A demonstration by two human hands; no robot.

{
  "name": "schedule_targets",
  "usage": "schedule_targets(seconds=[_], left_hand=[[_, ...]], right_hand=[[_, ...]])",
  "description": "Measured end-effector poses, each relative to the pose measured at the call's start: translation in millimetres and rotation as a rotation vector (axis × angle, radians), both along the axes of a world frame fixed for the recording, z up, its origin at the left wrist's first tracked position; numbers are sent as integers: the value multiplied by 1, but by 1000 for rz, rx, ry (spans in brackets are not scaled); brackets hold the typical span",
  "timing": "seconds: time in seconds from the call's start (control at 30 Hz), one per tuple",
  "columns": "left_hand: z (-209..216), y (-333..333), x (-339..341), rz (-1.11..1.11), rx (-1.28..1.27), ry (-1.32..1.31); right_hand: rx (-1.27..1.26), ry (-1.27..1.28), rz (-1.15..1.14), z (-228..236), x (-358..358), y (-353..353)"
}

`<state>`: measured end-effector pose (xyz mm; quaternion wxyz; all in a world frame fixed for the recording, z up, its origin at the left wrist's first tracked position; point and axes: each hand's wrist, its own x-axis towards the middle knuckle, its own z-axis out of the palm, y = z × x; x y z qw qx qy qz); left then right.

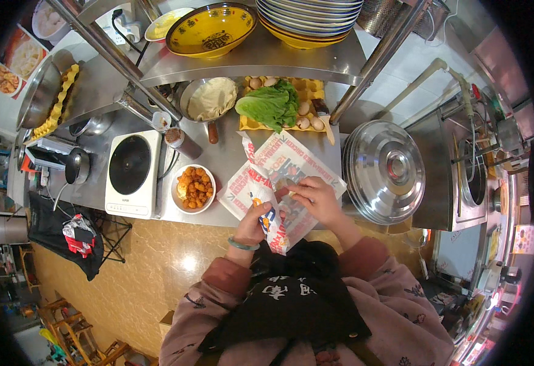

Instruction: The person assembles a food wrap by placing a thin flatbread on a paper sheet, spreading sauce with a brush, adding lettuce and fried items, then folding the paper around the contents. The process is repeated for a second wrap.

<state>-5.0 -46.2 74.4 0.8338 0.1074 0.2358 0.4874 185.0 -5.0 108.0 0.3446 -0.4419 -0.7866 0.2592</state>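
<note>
**Two hands near each other over printed paper, wrapper in left**

Grips narrow printed wrapper (273,227) in left hand (252,228), thumb across it, just past counter (227,163) front edge. Runs up from there over flat printed sheet (319,166), which lies on counter and overhangs the edge. Bunches fingers of right hand (317,198) beside small brownish item (286,185) above sheet; cannot tell if pinched or only touched, nor what kind. Left of sheet: white bowl (174,190) with browned chunks (200,189), then hot plate (130,163). Behind sheet: lettuce (267,105) across yellow egg tray (309,91). To the right: big round steel lid (373,183).
</note>
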Motion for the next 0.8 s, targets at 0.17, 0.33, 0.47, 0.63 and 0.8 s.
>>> schedule_targets(seconds=[0.17,0.33,0.47,0.63,0.8], left_hand=[[-5,3,-8,-70,-40,-46],[-11,8,-4,7,-102,-43],[-15,36,-14,160,-70,262],[-29,124,-48,-22,244,1731],[-57,178,-59,-302,301,1911]], right_hand=[[190,-95,130,-7,4,4],[217,-42,2,-6,1,3],[15,165,-161,-6,0,-1],[-95,215,-139,-12,9,-9],[-139,157,-152,-16,21,-21]])
